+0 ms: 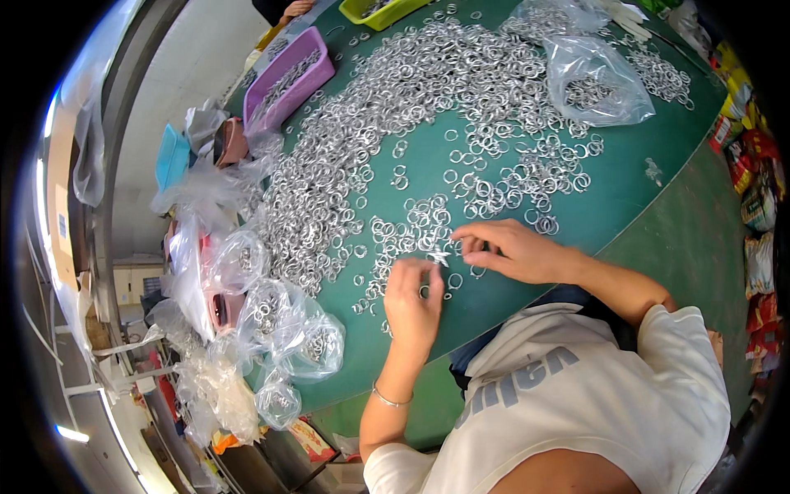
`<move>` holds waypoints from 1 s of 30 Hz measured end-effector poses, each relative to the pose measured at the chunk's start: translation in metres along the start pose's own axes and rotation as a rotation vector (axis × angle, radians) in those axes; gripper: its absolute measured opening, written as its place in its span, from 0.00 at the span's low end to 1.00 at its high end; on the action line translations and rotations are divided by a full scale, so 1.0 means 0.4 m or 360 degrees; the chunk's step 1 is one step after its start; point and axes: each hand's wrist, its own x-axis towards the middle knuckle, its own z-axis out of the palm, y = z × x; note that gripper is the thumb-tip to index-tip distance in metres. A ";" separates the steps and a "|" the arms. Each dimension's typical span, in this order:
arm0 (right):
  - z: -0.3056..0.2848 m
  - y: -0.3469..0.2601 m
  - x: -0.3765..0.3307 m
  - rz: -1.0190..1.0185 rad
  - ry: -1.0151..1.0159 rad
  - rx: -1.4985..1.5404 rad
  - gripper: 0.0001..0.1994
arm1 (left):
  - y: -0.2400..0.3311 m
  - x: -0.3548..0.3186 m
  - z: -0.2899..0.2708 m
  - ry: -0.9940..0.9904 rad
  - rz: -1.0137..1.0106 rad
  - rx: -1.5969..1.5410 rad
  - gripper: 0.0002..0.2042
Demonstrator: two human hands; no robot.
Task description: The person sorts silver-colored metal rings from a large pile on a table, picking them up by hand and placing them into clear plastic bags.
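Observation:
A green table [634, 189] is strewn with a great many small silver metal rings [387, 107]. My left hand [411, 300] rests near the table's front edge, its fingertips pinched on a small cluster of silver rings [436, 258]. My right hand [514, 249] lies just to the right, fingers curled, and its fingertips touch the same cluster and the rings beside it. A thin bracelet [388, 399] circles my left wrist.
Clear plastic bags [292, 337] with rings crowd the table's left edge. A purple tray [292, 76] and a yellow-green tray [383, 10] hold more rings at the back. Another clear bag [592, 78] lies at the back right. Another person's hand [295, 8] shows at the top.

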 end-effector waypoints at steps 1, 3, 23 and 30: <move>0.002 -0.011 0.001 0.0059 -0.0022 0.0149 0.09 | 0.025 0.005 0.009 -0.0009 0.0044 -0.0067 0.06; -0.020 -0.017 -0.008 0.0140 -0.0007 0.0291 0.09 | 0.055 0.024 0.037 -0.0066 0.0210 -0.0141 0.11; -1.104 0.268 -0.065 0.0507 0.1245 -0.2201 0.12 | -0.055 0.045 0.077 -0.0255 0.0081 0.0398 0.16; -0.421 -0.057 -0.067 -0.0453 0.0726 -0.1503 0.15 | 0.014 0.108 0.112 -0.0273 0.0052 0.0346 0.22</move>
